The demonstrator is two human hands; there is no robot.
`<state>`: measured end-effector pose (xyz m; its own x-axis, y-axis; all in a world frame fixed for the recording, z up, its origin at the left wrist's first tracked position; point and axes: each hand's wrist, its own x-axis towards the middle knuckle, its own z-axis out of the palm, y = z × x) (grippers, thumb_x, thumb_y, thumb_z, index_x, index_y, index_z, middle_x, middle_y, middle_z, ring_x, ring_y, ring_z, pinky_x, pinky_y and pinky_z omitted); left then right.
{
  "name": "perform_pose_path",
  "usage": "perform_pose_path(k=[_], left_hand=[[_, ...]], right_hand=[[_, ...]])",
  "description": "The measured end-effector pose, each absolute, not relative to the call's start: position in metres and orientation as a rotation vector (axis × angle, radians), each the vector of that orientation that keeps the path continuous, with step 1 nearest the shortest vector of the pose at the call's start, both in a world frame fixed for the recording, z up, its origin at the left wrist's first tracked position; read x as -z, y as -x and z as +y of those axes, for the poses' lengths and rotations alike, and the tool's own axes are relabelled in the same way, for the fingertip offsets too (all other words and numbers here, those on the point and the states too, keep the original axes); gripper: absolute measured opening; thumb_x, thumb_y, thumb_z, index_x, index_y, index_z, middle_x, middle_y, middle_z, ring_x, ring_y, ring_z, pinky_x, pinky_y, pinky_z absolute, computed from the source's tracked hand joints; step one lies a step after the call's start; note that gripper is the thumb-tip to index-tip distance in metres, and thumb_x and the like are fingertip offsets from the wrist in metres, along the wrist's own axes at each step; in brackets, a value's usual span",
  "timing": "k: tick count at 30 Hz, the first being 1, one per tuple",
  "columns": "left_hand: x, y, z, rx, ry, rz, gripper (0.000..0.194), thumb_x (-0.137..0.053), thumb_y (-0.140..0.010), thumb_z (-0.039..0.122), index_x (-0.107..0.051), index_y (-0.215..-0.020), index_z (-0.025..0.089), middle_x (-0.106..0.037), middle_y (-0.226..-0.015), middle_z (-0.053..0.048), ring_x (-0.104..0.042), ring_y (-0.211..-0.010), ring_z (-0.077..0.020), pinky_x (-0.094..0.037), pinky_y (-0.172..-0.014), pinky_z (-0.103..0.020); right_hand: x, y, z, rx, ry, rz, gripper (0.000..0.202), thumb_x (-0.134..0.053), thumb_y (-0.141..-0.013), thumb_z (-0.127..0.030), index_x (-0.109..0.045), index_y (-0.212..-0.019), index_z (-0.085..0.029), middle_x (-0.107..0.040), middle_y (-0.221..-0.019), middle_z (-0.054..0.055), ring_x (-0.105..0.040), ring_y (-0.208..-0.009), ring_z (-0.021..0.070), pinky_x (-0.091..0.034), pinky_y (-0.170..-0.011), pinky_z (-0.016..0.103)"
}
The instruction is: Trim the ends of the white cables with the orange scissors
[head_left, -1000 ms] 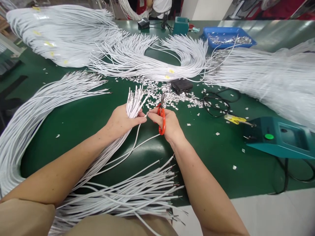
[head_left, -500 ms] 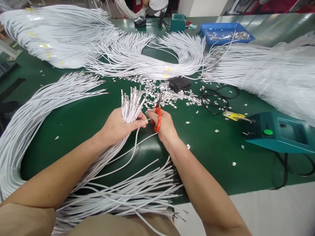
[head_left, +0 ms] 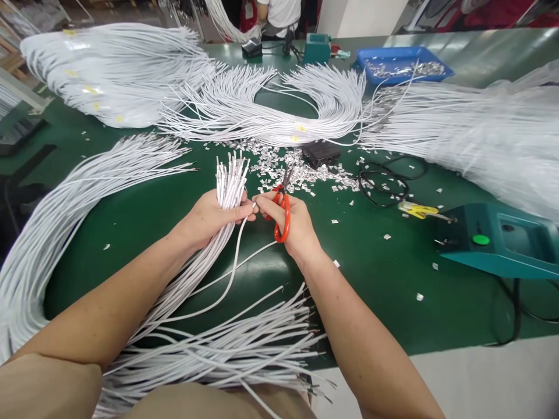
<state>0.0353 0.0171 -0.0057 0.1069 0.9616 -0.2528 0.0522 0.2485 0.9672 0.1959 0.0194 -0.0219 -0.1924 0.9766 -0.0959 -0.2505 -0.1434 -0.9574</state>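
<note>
My left hand (head_left: 213, 215) is closed around a bundle of white cables (head_left: 230, 186) whose cut ends point up and away from me. A single white cable (head_left: 238, 250) curves up to its thumb and fingertips. Close beside it, my right hand (head_left: 288, 218) has red-handled scissors (head_left: 284, 212) in its grip, blades pointing away from me. The thumb and forefinger of that hand pinch at the tip of the single cable; the tip itself is too small to make out. Below my forearms lie more loose cable ends (head_left: 262, 331) with dark tips.
Silvery scraps (head_left: 279, 166) are strewn beyond my hands, near a black box (head_left: 321, 153). Cable bundles (head_left: 117, 75) lie left and at the back. A blue tray (head_left: 404, 64) holds scraps. At right are yellow-handled scissors (head_left: 417, 210) and a teal machine (head_left: 498, 238). A person (head_left: 282, 14) is behind.
My right hand and the scissors have turned slightly, and its fingertips have come up to the left hand's at the single cable. The whole view has shifted a little.
</note>
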Motion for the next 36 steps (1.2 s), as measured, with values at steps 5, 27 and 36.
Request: perform_pose_path(k=[5,27,36], left_hand=[[0.004,-0.030,0.020,-0.875,-1.203,1.270,0.034,-0.084,-0.060,0.032,-0.069,-0.086,0.016,-0.071,-0.085,-0.004,-0.065,-0.076,-0.0169,-0.049,-0.069,-0.027],[0.002,-0.036,0.016,-0.974,-1.131,1.253,0.037,-0.086,-0.057,0.025,-0.065,-0.087,0.016,-0.070,-0.079,0.000,-0.067,-0.070,-0.0157,-0.051,-0.065,-0.025],[0.005,-0.034,0.017,-1.024,-1.309,1.387,0.038,-0.084,-0.058,0.031,-0.066,-0.088,0.017,-0.072,-0.084,-0.003,-0.066,-0.077,-0.0198,-0.051,-0.071,-0.030]], right_hand=[[0.020,-0.202,0.022,-1.523,1.086,-1.050,0.020,-0.066,-0.072,-0.033,-0.063,-0.060,-0.017,-0.051,-0.056,-0.004,-0.046,-0.058,0.0095,-0.039,-0.061,0.025],[0.022,-0.210,0.028,-1.427,1.170,-1.296,0.027,-0.071,-0.071,-0.044,-0.069,-0.076,-0.018,-0.064,-0.071,-0.001,-0.055,-0.067,0.0118,-0.043,-0.069,0.027],[0.031,-0.219,0.030,-0.690,1.572,-1.996,0.017,-0.062,-0.078,-0.035,-0.064,-0.073,-0.018,-0.065,-0.078,0.003,-0.054,-0.067,0.0145,-0.032,-0.059,0.026]])
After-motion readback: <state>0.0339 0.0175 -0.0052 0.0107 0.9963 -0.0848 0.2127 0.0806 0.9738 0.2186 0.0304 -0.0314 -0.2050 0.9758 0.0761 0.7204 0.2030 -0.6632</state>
